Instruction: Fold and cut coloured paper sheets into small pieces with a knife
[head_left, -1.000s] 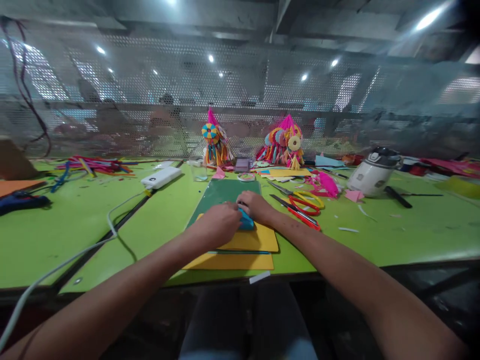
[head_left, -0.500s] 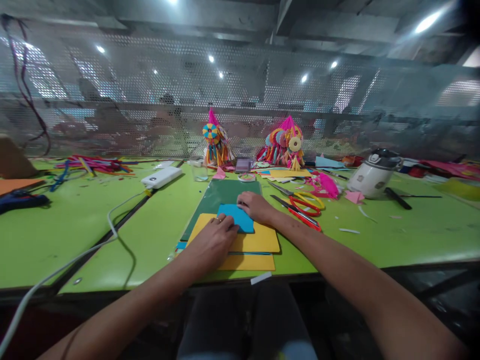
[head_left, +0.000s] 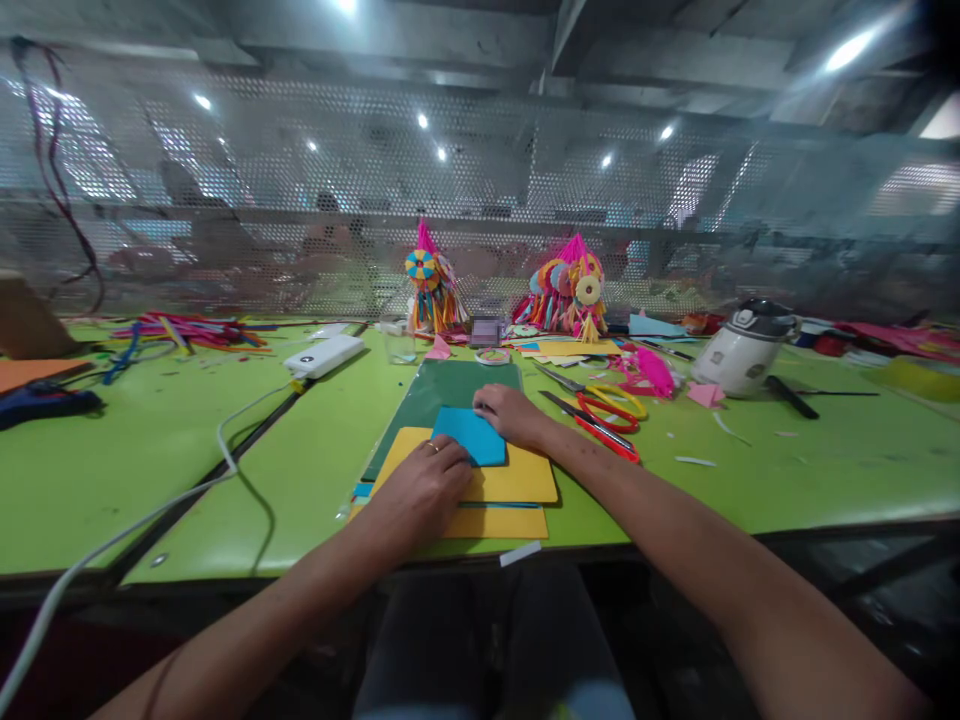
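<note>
A small piece of blue paper (head_left: 466, 436) lies over yellow paper sheets (head_left: 517, 482), which partly cover a dark green board (head_left: 442, 385). My left hand (head_left: 431, 485), with a ring on one finger, has its bent fingers closed at the blue paper's lower left edge. Across from it, my right hand (head_left: 508, 412) is closed at the upper right edge, fingers curled and pressed together. The fingertips are partly hidden. To the right of the board lie red-handled scissors (head_left: 600, 425) and yellow-handled scissors (head_left: 619, 400).
A white power bank (head_left: 326, 356) with a cable (head_left: 180, 500) sits left. Colourful tasselled ornaments (head_left: 431, 280) stand at the back. A white and black kettle-like container (head_left: 742, 350), a black-handled tool (head_left: 791, 397) and paper scraps (head_left: 695, 461) lie right.
My left hand has slid slightly down and toward me, uncovering more of the blue paper's left side. My right hand stays at the upper right edge.
</note>
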